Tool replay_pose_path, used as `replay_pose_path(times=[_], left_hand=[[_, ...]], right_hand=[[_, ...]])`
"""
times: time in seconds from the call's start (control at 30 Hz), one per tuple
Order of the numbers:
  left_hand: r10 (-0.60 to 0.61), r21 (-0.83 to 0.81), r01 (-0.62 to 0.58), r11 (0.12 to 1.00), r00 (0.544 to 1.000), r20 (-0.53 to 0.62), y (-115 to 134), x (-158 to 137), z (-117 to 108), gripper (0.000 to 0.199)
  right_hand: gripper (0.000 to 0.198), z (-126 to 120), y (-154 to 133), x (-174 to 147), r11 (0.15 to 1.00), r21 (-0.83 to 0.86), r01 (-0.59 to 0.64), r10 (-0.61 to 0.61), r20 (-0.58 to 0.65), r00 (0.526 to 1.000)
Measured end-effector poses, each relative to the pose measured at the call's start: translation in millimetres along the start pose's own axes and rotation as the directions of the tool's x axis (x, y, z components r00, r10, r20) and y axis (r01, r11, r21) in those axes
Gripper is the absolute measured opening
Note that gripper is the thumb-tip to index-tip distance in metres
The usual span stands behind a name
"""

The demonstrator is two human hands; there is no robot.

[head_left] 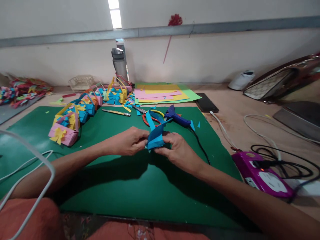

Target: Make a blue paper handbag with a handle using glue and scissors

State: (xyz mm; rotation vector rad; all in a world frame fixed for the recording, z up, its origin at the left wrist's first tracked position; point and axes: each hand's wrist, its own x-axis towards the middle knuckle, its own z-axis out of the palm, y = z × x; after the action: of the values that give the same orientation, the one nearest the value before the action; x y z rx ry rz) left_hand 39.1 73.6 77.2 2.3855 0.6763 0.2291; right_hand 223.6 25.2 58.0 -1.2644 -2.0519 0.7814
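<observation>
A small blue paper basket (156, 137) with a strip handle is held up over the green cutting mat (155, 190). My left hand (133, 141) is closed, pinching its left side. On the opposite side my right hand (176, 148) grips it between thumb and fingers. Just behind the basket lie scissors (155, 117) with red and yellow handles, partly hidden by it. A blue glue gun (177, 116) rests to their right, its black cord running down the mat.
Finished paper baskets (66, 125) line the mat's left side, near a utility knife (116, 112). Coloured paper sheets (162, 93) lie at the back, beside a phone (207, 102). A bottle (120, 65) stands behind. At right sits a purple power strip (262, 173); a white cable (45, 166) crosses the left.
</observation>
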Motion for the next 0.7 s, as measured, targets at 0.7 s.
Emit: replay_pose_path(times=[0.7], left_hand=[[-0.091, 0.319, 0.107, 0.942, 0.994, -0.064, 6, 0, 7, 0.012]], right_hand=[[0.01, 1, -2, -10, 0.985, -0.172, 0.002, -0.038, -0.207, 0.978]])
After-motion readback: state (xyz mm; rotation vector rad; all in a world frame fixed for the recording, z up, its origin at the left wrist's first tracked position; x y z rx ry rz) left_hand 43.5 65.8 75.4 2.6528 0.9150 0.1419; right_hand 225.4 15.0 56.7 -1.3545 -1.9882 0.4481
